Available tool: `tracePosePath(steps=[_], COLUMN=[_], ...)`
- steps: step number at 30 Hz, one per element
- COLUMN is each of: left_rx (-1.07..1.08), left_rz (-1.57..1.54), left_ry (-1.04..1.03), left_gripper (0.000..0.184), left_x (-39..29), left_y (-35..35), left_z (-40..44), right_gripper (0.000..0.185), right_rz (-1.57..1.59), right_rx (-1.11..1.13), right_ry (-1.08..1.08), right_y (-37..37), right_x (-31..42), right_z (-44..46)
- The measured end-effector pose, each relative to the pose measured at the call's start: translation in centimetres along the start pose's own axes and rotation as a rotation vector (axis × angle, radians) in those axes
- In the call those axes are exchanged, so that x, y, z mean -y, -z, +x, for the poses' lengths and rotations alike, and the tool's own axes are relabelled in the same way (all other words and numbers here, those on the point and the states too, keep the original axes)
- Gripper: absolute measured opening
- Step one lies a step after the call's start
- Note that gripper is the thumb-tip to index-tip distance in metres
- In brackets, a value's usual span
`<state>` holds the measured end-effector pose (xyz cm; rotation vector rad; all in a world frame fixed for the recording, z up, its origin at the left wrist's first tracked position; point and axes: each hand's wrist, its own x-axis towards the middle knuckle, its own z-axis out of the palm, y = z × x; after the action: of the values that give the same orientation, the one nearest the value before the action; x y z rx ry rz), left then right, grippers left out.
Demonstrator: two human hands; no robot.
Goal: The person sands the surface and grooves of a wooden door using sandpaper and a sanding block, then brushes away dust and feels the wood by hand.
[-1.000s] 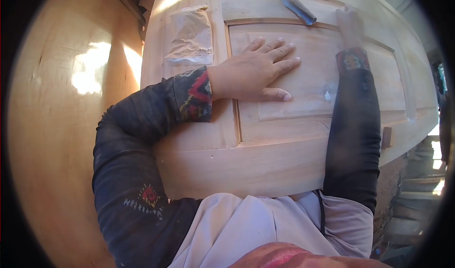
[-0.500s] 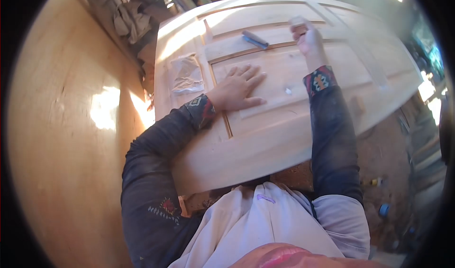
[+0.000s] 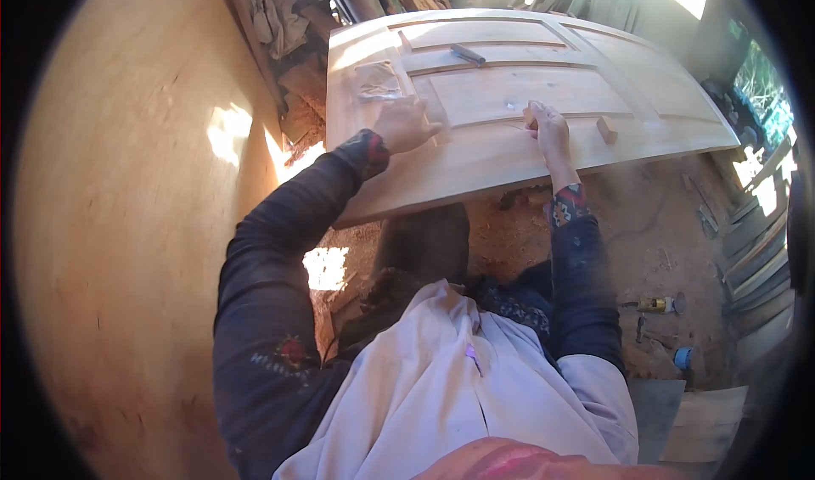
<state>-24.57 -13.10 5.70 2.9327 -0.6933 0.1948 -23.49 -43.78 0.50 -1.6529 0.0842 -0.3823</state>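
A pale wooden panel door (image 3: 458, 164) lies flat in front of me. My left hand (image 3: 406, 127) rests on its near left part, thumb stretched out to the right and holding nothing; the other fingertips are hard to make out. My right hand (image 3: 553, 134) is closed around a small tan block (image 3: 531, 117), low over the door's near rail. Just right of that hand sits a small wooden block (image 3: 606, 129). A clear plastic bag (image 3: 378, 81) lies beyond my left hand. Farther back is a dark, narrow, tube-like tool (image 3: 468, 55).
A large wooden sheet (image 3: 144, 251) stands along my left. On the dusty floor at right lie a yellow-bodied tool (image 3: 655, 304) and a blue cap-like object (image 3: 682, 359). Boards (image 3: 760, 285) are stacked at the far right, with scrap timber behind the door.
My right hand has come from the far part of the door to the near rail. My left hand has drawn back toward the left, its fingers less spread. The view has shifted.
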Motion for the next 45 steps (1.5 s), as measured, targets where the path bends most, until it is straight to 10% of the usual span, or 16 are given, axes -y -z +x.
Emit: tracePosePath(steps=[12,26,32,45], left_rx=[-0.012,0.149,-0.254,-0.179], left_rz=[-0.045,0.04,0.19,0.123], left_ry=[0.57,0.506,-0.03,0.076], left_gripper=[0.086,0.08,0.056,0.032], left_x=[2.2,4.6,15.4,11.2], left_y=[-0.4,2.0,-3.4,-0.3], left_z=[-10.3,-7.1,1.8,-0.2], right_gripper=[0.033,0.038,0.039,0.041], right_rz=[0.156,0.69,0.939,0.857], right_rx=[-0.041,0.189,0.298,0.37], right_ry=[0.095,-0.136,-0.2,-0.21], right_y=[-0.3,1.7,2.6,3.5], right_x=[-2.2,-2.5,-1.0,-0.5], right_z=[1.8,1.9,0.0,-0.4])
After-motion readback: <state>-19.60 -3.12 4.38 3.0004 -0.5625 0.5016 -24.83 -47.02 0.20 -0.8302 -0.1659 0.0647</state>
